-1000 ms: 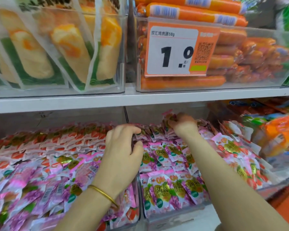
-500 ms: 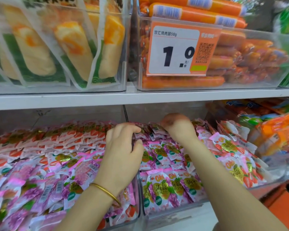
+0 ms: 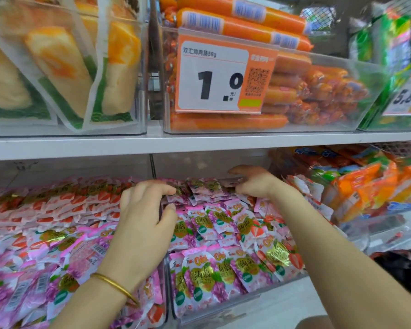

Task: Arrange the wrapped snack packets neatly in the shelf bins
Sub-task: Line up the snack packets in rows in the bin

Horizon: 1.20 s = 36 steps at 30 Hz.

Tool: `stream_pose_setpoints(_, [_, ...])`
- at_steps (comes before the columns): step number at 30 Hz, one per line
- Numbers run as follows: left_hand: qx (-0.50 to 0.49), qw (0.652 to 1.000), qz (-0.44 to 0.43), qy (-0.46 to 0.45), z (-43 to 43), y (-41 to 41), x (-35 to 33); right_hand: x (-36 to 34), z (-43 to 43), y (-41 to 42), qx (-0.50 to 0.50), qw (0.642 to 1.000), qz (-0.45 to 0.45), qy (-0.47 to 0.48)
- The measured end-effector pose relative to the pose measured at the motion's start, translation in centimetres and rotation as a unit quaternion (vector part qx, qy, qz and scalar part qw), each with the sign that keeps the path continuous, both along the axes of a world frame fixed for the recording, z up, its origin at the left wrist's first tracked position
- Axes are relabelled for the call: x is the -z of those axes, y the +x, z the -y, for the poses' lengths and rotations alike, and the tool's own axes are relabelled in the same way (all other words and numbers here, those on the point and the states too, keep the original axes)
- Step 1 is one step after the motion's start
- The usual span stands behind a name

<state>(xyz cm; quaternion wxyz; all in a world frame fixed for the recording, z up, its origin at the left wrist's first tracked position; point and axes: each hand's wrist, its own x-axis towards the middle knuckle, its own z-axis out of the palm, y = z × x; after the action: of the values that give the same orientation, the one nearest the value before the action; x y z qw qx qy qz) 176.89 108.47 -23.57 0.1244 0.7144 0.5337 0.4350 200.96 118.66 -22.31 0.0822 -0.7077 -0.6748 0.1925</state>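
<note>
Small pink and purple wrapped snack packets (image 3: pixel 223 224) fill a clear middle bin (image 3: pixel 223 307) on the lower shelf. More of the same packets, with red-and-white ones behind, lie in the left bin (image 3: pixel 57 233). My left hand (image 3: pixel 142 217), with a gold bangle on the wrist, curls over the clear wall between the two bins, fingers and thumb closed at its top among the packets. My right hand (image 3: pixel 254 181) reaches to the back of the middle bin. Its fingers are spread on the rear packets and its thumb is lifted.
The white shelf edge (image 3: pixel 199 143) runs just above my hands, leaving little headroom. On it stand a bin of orange sausages (image 3: pixel 318 91) with a "1.0" price tag (image 3: pixel 214 77) and a bin of yellow snack bags (image 3: pixel 57 62). Orange packs (image 3: pixel 356 186) fill the lower right bin.
My right hand held a packet at the back a second ago, then closed low over the rear packets, and now lies spread on them. My left hand has stayed on the bin wall.
</note>
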Motion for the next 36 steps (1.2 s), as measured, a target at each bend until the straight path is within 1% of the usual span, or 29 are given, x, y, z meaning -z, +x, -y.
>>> stream_pose_setpoints(1, [-0.001, 1.0, 0.002, -0.003, 0.1, 0.0, -0.1, -0.1, -0.1, -0.4, -0.003, 0.998, -0.015, -0.059])
stream_pose_setpoints(3, [-0.001, 1.0, 0.004, -0.004, 0.1, -0.1, -0.2, -0.4, -0.4, -0.8, -0.013, 0.985, -0.005, -0.172])
stream_pose_setpoints(4, [0.001, 1.0, 0.004, -0.003, 0.1, -0.1, -0.2, -0.5, -0.7, -0.6, -0.02, 0.979, 0.01, -0.202])
stream_pose_setpoints(5, [0.004, 1.0, 0.005, -0.004, 0.1, -0.1, -0.2, -0.4, -0.9, -0.2, -0.034, 0.978, 0.026, -0.207])
stream_pose_setpoints(7, [0.008, 1.0, 0.005, -0.005, 0.2, -0.1, -0.3, -0.4, -1.1, 0.5, -0.067, 0.98, 0.064, -0.176])
stream_pose_setpoints(11, [0.007, 1.0, -0.006, -0.002, 0.0, -0.1, -0.1, -0.4, -0.3, 1.8, -0.108, 0.976, 0.175, -0.068])
stream_pose_setpoints(14, [0.004, 1.0, -0.015, 0.001, 0.0, -0.1, 0.0, -0.1, 1.1, 2.3, -0.13, 0.973, 0.193, 0.013])
stream_pose_setpoints(17, [0.001, 1.0, -0.013, -0.001, 0.1, -0.1, -0.1, 0.2, 2.6, 2.3, -0.116, 0.966, 0.211, 0.095])
stream_pose_setpoints(22, [0.003, 1.0, -0.011, -0.003, 0.1, -0.1, -0.1, 0.6, 3.7, 1.9, -0.066, 0.968, 0.201, 0.139])
stream_pose_setpoints(25, [0.002, 1.0, -0.011, -0.004, 0.1, -0.1, -0.1, 0.4, 4.4, 2.1, -0.03, 0.97, 0.151, 0.189])
stream_pose_setpoints(28, [-0.002, 1.0, -0.007, -0.002, 0.0, 0.0, -0.1, -0.1, 6.0, 2.5, -0.012, 0.955, 0.048, 0.293])
stream_pose_setpoints(30, [-0.001, 1.0, -0.007, 0.0, 0.0, 0.0, -0.1, -0.9, 7.1, 2.4, 0.022, 0.94, -0.043, 0.338])
stream_pose_setpoints(32, [0.001, 1.0, -0.008, 0.0, 0.0, 0.0, 0.0, -1.5, 7.8, 2.4, 0.048, 0.924, -0.141, 0.351])
stream_pose_setpoints(34, [0.0, 1.0, -0.01, -0.001, 0.0, -0.1, 0.0, -2.0, 8.6, 2.0, 0.056, 0.909, -0.2, 0.362])
stream_pose_setpoints(36, [0.0, 1.0, -0.013, 0.0, 0.0, 0.0, 0.0, -2.3, 9.5, 0.9, 0.038, 0.894, -0.247, 0.373])
